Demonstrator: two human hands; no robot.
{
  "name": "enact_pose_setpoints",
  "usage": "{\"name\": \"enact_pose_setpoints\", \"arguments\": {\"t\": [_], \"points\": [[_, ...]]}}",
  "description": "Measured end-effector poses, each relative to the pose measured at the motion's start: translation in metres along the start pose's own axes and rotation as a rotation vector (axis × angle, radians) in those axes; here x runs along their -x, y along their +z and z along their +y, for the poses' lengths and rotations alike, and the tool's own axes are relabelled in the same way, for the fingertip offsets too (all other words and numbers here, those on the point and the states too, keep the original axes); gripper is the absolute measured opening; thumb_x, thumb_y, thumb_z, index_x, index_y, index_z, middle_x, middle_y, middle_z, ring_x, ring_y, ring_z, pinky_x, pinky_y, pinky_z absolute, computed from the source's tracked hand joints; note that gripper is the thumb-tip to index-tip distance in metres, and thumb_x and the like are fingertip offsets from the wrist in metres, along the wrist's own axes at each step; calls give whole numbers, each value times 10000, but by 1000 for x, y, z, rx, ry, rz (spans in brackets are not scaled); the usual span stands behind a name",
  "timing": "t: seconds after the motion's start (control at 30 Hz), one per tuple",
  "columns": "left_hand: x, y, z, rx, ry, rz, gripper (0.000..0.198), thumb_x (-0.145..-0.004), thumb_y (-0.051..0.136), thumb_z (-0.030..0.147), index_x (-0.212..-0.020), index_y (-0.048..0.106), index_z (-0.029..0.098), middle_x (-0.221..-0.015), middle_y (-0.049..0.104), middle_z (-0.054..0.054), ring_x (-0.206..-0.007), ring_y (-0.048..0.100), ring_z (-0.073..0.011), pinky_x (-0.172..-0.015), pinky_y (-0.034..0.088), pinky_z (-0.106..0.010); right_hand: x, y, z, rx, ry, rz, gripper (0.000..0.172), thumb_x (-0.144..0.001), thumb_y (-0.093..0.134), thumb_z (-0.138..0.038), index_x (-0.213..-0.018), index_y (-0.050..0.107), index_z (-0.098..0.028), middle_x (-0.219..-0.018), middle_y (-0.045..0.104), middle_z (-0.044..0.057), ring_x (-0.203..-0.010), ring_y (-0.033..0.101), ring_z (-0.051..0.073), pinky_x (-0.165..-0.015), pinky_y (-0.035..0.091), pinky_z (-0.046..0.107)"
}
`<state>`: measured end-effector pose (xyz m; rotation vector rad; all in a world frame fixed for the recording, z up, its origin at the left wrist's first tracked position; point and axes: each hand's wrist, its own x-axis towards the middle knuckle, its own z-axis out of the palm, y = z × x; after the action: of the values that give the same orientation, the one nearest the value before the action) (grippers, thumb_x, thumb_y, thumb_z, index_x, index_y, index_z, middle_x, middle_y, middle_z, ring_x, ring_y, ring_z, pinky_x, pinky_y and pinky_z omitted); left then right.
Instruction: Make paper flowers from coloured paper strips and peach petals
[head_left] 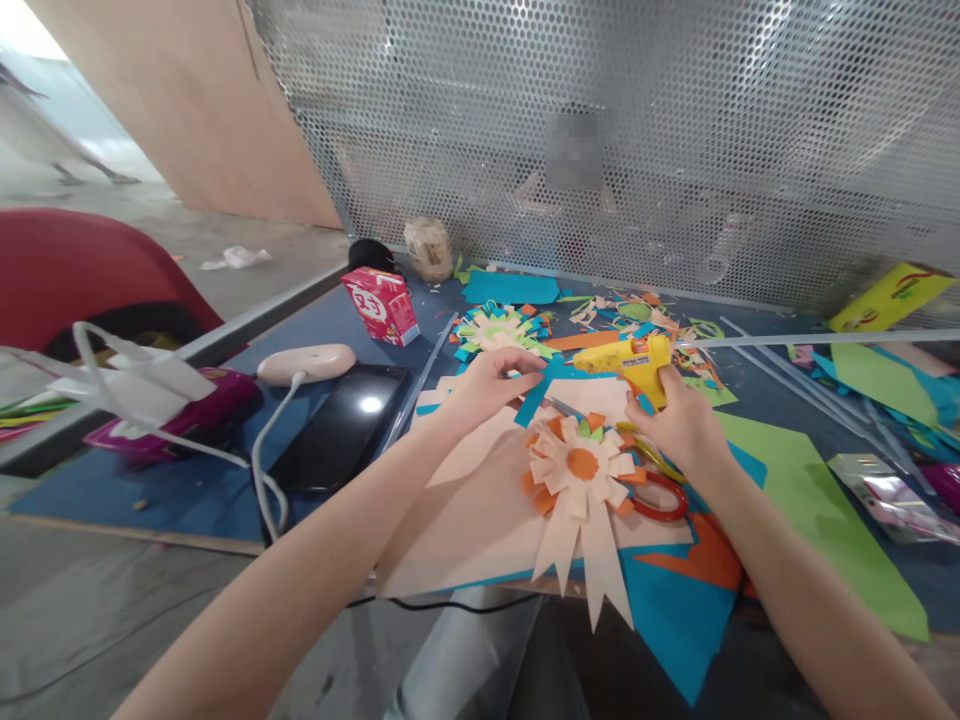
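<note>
My right hand [684, 420] is wrapped round the grip of a yellow hot glue gun [630, 358]. A long clear glue stick [810, 339] runs out of its back, and its nozzle points left. Facing the nozzle, my left hand [504, 380] has its fingers pinched at a blue paper strip [531, 402]. Below both hands lies a peach and orange paper rosette [582, 464] with peach ribbon tails. Scissors with red handles [661, 498] and a yellow handle [651, 452] lie partly hidden beside it. Behind my left hand is a fringed, multicoloured paper rosette [499, 330].
Paper scraps [637, 312] cover the back of the table, before a perforated metal panel [480, 120]. At left are a black phone [341, 425], a pink box [381, 305] and white plugs with cables [142, 390]. Green paper [810, 500] and spare glue sticks [825, 395] lie right.
</note>
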<state>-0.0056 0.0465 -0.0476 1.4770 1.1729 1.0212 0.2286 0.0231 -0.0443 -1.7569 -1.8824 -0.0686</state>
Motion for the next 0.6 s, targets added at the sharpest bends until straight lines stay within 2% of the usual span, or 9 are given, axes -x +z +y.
{"name": "enact_pose_setpoints", "arguments": {"t": [0.1,0.27,0.43,0.6], "points": [[1,1,2,51,-55,-7,184,-717,617,247,-871,617,146,-811,646,-33,-618,658,-133,-501,536,-220,-5,1,4,-133,50,1,303,-665,591,-429,-841,507,-197,-703,632,59,-631,600,218,-543,400,281],[-1,0,-1,63,-54,-16,245,-701,645,278,-913,627,157,-785,662,-31,-645,668,-150,-517,529,-228,-18,7,22,-497,307,-170,283,-711,547,-484,-775,442,-229,-475,512,-37,-405,514,164,-415,381,267],[-3,-2,-4,69,-28,0,304,-670,671,347,-895,626,147,-842,672,-51,-648,672,-164,-512,518,-234,-26,15,39,-362,309,-80,247,-686,578,-421,-672,452,-209,-553,556,-7,-488,545,152,-457,380,246],[-4,-2,-5,-5,45,21,303,-683,644,355,-899,624,144,-856,672,-59,-631,660,-154,-507,516,-238,-25,19,41,-315,259,-127,298,-792,442,-436,-607,467,-204,-537,563,8,-481,520,133,-475,353,233]]}}
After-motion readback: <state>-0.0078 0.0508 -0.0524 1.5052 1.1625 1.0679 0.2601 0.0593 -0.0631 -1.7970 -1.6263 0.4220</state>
